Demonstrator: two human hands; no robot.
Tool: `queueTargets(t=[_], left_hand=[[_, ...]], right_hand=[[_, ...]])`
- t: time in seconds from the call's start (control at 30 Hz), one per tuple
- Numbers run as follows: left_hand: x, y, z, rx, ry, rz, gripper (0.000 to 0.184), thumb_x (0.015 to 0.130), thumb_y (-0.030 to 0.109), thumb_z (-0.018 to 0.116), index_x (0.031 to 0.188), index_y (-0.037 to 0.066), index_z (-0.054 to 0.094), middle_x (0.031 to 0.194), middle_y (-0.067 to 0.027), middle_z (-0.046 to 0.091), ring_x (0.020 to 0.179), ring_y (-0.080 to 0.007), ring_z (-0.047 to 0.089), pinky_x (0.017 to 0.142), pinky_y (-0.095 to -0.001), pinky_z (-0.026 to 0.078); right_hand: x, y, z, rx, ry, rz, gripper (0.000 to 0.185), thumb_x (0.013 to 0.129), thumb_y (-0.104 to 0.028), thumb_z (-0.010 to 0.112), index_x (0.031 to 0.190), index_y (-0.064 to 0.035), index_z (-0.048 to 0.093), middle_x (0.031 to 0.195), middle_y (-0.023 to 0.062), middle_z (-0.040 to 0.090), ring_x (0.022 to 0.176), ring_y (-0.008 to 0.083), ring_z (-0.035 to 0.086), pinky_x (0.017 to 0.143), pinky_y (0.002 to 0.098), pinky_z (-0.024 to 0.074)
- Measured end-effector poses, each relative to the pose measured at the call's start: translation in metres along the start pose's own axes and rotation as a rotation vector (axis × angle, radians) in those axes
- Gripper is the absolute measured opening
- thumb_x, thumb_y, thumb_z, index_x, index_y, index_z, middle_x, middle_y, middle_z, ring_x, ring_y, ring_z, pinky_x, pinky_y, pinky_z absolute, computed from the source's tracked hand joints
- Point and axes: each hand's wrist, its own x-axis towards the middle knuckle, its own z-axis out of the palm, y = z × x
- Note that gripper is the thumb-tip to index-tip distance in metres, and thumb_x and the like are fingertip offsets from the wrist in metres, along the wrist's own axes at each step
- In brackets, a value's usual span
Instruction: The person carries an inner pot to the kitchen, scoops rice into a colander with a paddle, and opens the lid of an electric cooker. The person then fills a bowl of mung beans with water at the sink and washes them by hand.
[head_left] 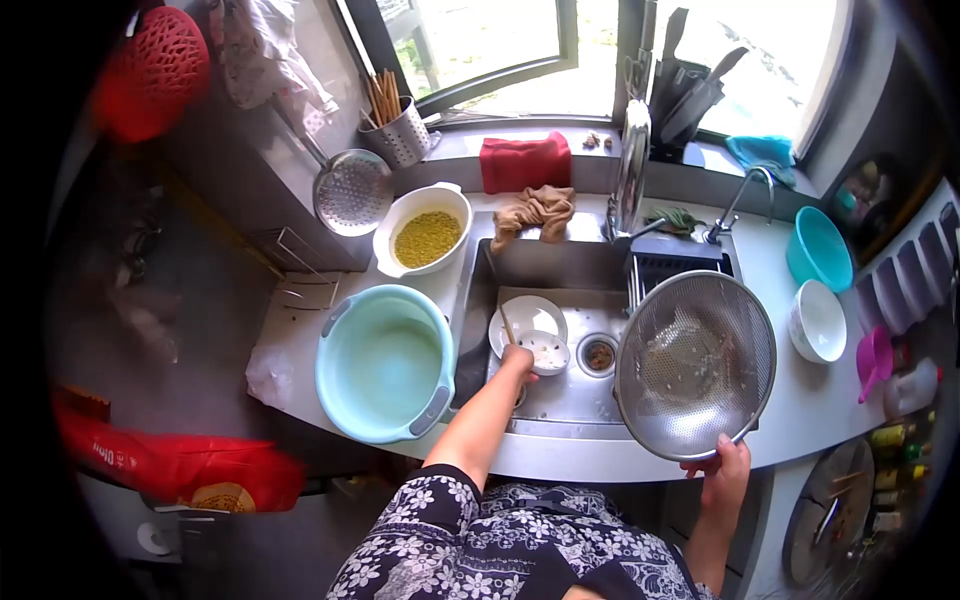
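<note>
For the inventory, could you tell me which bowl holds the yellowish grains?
The white two-handled bowl left of the sink, the only bowl showing such grains.

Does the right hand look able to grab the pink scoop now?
Probably not: the right hand is holding the metal colander by its rim. Otherwise, the way to the pink scoop looks open.

Tub (385,370) left of sink (560,262), colander (695,365) right, bowl (553,364) and plate (508,316) inside

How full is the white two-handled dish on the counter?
Partly full: in the white dish, yellow-green grains cover the bottom, with bare wall above.
</note>
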Motion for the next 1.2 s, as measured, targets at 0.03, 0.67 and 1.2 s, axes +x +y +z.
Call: queueTargets(t=[0.03,0.67,1.2], left_hand=[[-0.007,0.004,-0.002,0.001,0.000,-0.002,0.031,0.084,0.005,0.040,0.112,-0.004,0.049,0.090,-0.0176,0.059,0.058,-0.0259,0.060,0.036,-0.0321,0.049],[-0.199,0.006,-0.094,-0.755,-0.819,0.301,0.056,0.092,0.043,0.041,0.134,0.008,0.029,0.125,-0.0113,0.046,0.115,-0.0224,0.047,0.093,-0.0406,0.042],[-0.270,-0.061,-0.330,-1.041,-0.033,0.589,0.041,0.083,0.019,0.046,0.116,-0.005,0.045,0.107,-0.0167,0.059,0.097,-0.0275,0.059,0.083,-0.0381,0.049]], right_hand=[[0.002,0.000,-0.001,-0.007,-0.041,-0.015,0.029,0.084,-0.020,0.047,0.098,0.0056,0.048,0.073,0.0143,0.062,0.052,0.0228,0.061,0.041,0.0270,0.0472],[0.043,0.022,0.077,-0.140,-0.393,0.155,0.026,0.084,-0.017,0.044,0.093,0.0065,0.050,0.068,0.0151,0.061,0.050,0.0218,0.061,0.040,0.0255,0.0477],[0.141,0.065,0.292,-0.238,-0.868,0.255,0.035,0.091,-0.029,0.051,0.104,0.0035,0.049,0.088,0.0137,0.059,0.069,0.0196,0.062,0.058,0.0289,0.0522]])
